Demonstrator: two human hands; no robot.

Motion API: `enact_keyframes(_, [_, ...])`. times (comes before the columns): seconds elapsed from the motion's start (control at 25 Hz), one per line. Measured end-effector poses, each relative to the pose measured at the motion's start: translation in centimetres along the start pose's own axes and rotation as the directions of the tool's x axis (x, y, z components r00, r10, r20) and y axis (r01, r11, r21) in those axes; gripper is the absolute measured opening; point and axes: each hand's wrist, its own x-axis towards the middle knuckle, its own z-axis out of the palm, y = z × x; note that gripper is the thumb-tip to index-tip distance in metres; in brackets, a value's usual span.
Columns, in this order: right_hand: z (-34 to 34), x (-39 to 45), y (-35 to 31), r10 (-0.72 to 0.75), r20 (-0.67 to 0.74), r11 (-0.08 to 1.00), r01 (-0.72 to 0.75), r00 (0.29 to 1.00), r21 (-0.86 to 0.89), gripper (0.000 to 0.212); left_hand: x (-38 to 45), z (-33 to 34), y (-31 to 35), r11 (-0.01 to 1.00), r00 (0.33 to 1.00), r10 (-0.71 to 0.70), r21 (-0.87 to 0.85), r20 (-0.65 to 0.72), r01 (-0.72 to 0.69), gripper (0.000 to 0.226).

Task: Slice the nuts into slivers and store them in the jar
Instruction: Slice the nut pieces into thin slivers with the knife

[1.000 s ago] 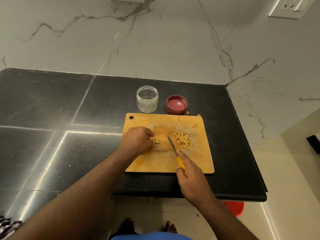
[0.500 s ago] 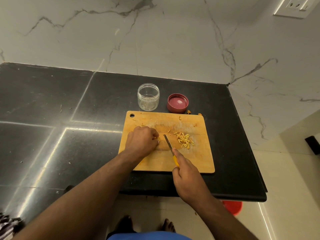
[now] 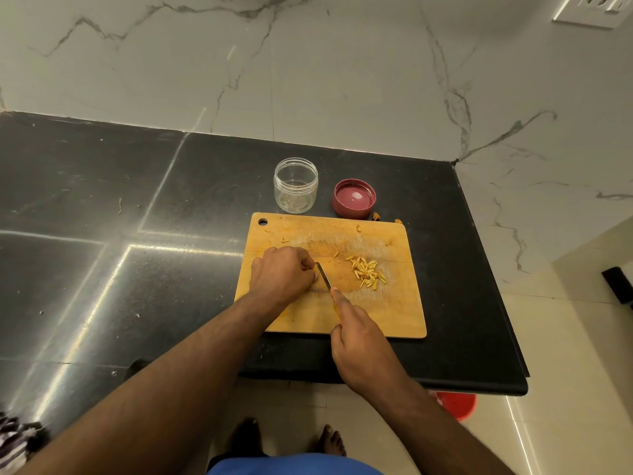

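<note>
A wooden cutting board (image 3: 394, 313) lies on the black counter. My left hand (image 3: 281, 274) rests on the board with its fingers curled over a nut that is hidden beneath them. My right hand (image 3: 359, 337) grips a small yellow-handled knife (image 3: 323, 276), forefinger along the blade's back, the blade's tip right beside my left fingertips. A pile of pale nut slivers (image 3: 367, 273) lies on the board to the right of the blade. Behind the board stand an open clear jar (image 3: 296, 185) and its red lid (image 3: 354, 198), upside down.
The black counter (image 3: 137, 234) ends at a front edge and a right edge near the board. A few nut scraps (image 3: 376, 216) lie by the board's far edge. A red bucket (image 3: 457, 404) sits on the floor below. A marble wall rises behind.
The knife blade has moved left, from near the sliver pile to my left fingertips. My left fingers now cover the nut piece that showed earlier.
</note>
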Motion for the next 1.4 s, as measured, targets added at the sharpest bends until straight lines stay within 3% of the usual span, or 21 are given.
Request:
enact_keyframes(0.84, [0.9, -0.9, -0.2, 0.036, 0.017, 0.999, -0.035, 0.999, -0.028, 0.058, 0.2, 0.1, 0.0, 1.000, 1.000, -0.028, -0.008, -0.002, 0.028, 0.013])
enact_keyframes(1.08, [-0.1, -1.6, 0.6, 0.063, -0.076, 0.998, -0.063, 0.995, -0.001, 0.057, 0.0, 0.1, -0.1, 0.999, 0.999, -0.031, 0.032, -0.011, 0.031, 0.018])
enact_keyframes(1.4, [0.3, -0.5, -0.5, 0.015, -0.011, 1.000, -0.015, 1.000, -0.015, 0.058, -0.3, 0.5, 0.0, 0.999, 0.998, -0.050, -0.009, -0.038, 0.050, 0.019])
